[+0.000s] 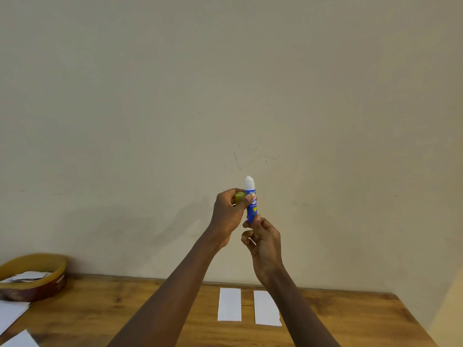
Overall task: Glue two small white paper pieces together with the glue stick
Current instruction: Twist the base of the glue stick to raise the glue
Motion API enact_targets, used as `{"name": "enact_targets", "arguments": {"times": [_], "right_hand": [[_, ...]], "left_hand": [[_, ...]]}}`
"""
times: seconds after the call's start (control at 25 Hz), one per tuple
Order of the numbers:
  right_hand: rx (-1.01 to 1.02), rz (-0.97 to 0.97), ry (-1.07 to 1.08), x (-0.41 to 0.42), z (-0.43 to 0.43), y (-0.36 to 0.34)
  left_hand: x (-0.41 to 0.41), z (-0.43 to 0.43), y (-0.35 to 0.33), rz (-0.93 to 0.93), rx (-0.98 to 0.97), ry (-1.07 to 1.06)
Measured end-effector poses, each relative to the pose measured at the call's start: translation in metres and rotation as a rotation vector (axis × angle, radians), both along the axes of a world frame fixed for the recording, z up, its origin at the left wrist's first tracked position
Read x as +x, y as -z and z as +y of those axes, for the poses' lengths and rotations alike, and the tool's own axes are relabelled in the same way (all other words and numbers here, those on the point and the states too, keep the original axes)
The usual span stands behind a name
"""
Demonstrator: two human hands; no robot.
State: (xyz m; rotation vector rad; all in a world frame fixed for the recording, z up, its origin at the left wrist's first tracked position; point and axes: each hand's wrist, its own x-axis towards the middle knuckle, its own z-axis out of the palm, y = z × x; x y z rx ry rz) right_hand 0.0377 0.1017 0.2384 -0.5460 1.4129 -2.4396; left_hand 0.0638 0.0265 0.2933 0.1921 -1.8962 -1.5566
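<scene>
The glue stick [251, 204] is a light, rigid plastic tube. Its smooth label can slip, so grip the barrel firmly at mid-height and keep fingers clear of the exposed tip. The glue core is soft and tacky; it will smear or break under hard pressure, so apply it with light strokes. The paper pieces are thin and flimsy and will slide on the table [350, 321] unless one end is pinned.

The tube is blue with white and yellow print. It stands upright, with white glue protruding at the top. It is held in the air, well above the table.

The left hand [228, 216] curls around the yellow-green cap [239, 196], with its thumb laid against the barrel. The right hand [265, 241] pinches the base of the tube between thumb and fingertips, probably at the twist knob, though that part is covered.

The left paper piece [229, 304] and right paper piece [266, 308] are white strips lying flat and side by side, just apart. A brown bowl [60, 271] holding paper scraps stands at the far left.
</scene>
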Motion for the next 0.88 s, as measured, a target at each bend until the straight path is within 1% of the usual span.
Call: {"name": "enact_targets", "arguments": {"times": [0.2, 0.56, 0.88], "right_hand": [[0.008, -0.069, -0.053, 0.001, 0.001, -0.001], [-0.02, 0.029, -0.074, 0.0, 0.002, 0.0], [-0.026, 0.012, -0.082, -0.003, 0.005, 0.006]], "left_hand": [[0.002, 0.001, 0.002, -0.005, 0.008, 0.017], [0.002, 0.004, 0.005, 0.0, 0.031, 0.05], [0.001, 0.003, 0.015, -0.03, 0.022, 0.073]]}}
